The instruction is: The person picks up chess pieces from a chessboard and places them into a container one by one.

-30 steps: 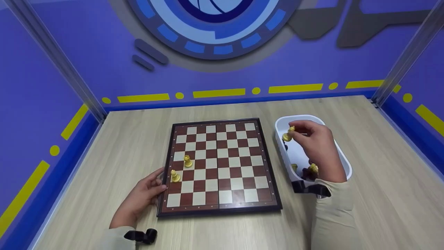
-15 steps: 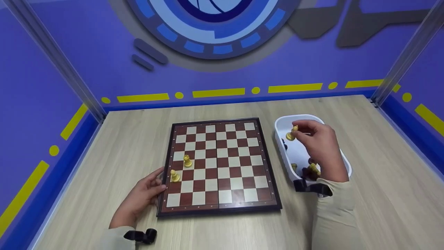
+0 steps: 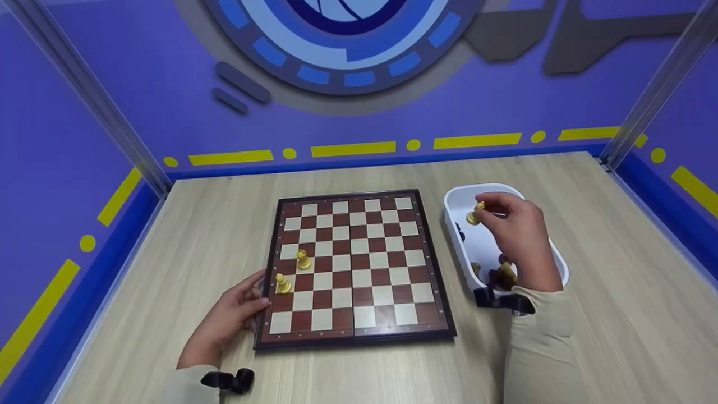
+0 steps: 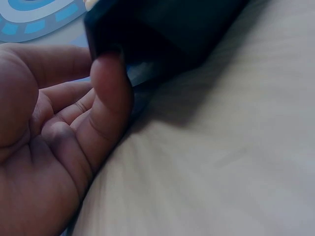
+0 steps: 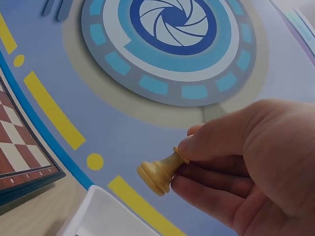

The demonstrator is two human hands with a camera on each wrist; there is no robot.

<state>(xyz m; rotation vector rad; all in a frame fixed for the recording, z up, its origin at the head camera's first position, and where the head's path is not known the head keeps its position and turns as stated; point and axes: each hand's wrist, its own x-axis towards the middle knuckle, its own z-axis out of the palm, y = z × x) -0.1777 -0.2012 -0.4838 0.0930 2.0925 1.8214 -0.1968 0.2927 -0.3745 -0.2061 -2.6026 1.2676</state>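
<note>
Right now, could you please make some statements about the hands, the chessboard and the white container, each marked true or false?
The left hand touches the left edge of the chessboard. True.
The right hand holds a yellow piece over the white container. True.
Four pieces stand on the chessboard. False: only two yellow pieces stand there.
In the head view, the white container is left of the chessboard. False: it is on the right.
Dark pieces lie inside the white container. True.
</note>
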